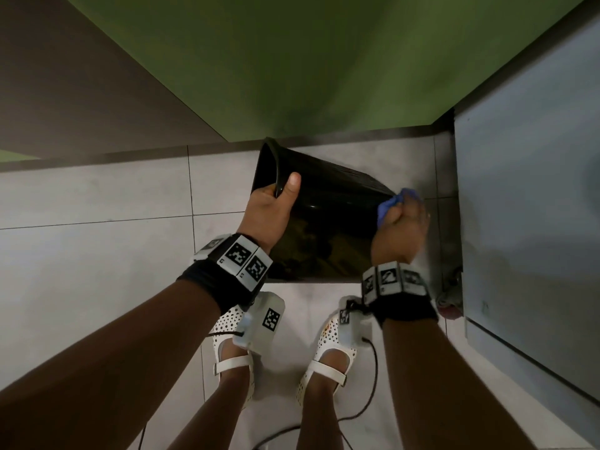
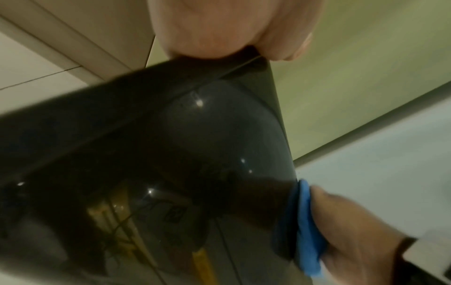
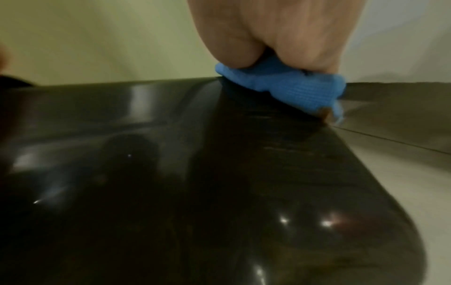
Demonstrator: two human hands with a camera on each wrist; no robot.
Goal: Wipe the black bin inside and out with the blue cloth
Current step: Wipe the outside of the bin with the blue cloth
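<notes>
A glossy black bin (image 1: pixel 328 222) is held tilted on its side above the tiled floor, its open mouth facing left and its base to the right. My left hand (image 1: pixel 276 203) grips the rim, thumb on the outer wall and fingers inside. My right hand (image 1: pixel 402 219) clutches a bunched blue cloth (image 1: pixel 389 206) and presses it against the bin's outer wall near the base edge. The left wrist view shows the bin (image 2: pixel 171 164) with the cloth (image 2: pixel 302 231) at its right edge. The right wrist view shows the cloth (image 3: pixel 288 86) on the bin (image 3: pixel 195 183).
A green wall (image 1: pixel 292 60) stands straight ahead and a grey cabinet side (image 1: pixel 526 206) close on the right. The person's feet in white perforated shoes (image 1: pixel 328 349) stand on pale floor tiles (image 1: pixel 81 254) just below the bin. Cables trail on the floor between the legs.
</notes>
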